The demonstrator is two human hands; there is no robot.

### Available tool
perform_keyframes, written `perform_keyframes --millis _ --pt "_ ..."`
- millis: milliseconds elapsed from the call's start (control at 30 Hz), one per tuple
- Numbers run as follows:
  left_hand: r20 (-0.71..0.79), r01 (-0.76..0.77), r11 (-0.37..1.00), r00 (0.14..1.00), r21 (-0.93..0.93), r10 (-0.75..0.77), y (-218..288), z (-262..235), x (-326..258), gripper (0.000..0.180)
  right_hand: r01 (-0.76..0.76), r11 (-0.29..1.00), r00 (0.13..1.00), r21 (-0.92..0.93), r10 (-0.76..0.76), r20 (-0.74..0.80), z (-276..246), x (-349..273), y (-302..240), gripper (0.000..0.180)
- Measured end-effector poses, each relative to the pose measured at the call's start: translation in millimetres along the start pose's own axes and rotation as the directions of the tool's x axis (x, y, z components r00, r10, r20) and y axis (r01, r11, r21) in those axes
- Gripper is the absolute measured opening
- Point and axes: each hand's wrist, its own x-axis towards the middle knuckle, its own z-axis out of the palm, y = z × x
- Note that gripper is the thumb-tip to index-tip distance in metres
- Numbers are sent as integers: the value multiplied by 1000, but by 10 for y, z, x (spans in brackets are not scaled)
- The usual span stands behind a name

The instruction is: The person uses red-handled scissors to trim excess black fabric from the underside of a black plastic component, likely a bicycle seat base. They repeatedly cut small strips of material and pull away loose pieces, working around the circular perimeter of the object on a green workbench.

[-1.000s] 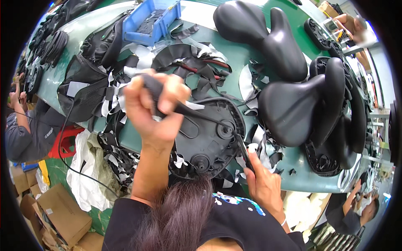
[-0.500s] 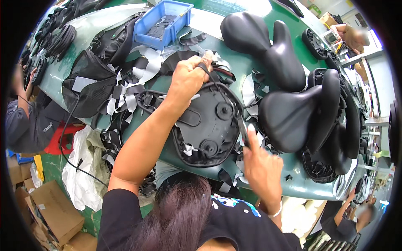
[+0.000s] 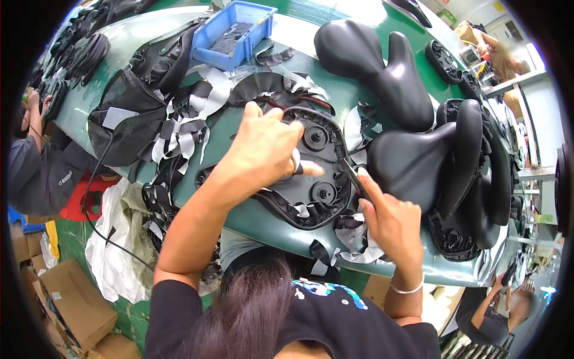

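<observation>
L hand (image 3: 269, 149) pressed flat on upturned saddle base (image 3: 311, 173), fingers spread, not clamped. R hand (image 3: 388, 221) closed on thin dark tool (image 3: 353, 176), tip at base's right rim. Base near table (image 3: 335, 96) front edge, ringed w/ black scraps (image 3: 353, 236). Finished saddles (image 3: 418, 161) crowd right; blue bin (image 3: 233, 33) at far side. Little free room.

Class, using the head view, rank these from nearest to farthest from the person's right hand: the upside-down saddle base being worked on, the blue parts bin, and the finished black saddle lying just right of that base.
From the right hand:
1. Upside-down saddle base, just left of it, beside the fingertips.
2. Finished black saddle, up and to the right.
3. Blue parts bin, far back left on the table.
</observation>
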Motion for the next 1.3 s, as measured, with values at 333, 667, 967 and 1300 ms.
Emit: perform_keyframes --millis 333,667,967,1300 --pt "-21 241 259 694 -935 -720 -287 197 178 28 -14 998 993 55 8 121 -156 -217 -136 44" --pt "-61 -50 38 920 -998 -387 -35 -174 -757 42 420 907 891 -33 -405 207 -319 666 270 43" --pt "-73 132 463 914 -877 -399 -726 -1191 -266 45 156 984 976 -85 -140 168 -277 -92 321 53" --pt "469 -16 964 871 -267 144 -18 348 212 33 345 928 898 -142 -283 336 -477 195 429 61"
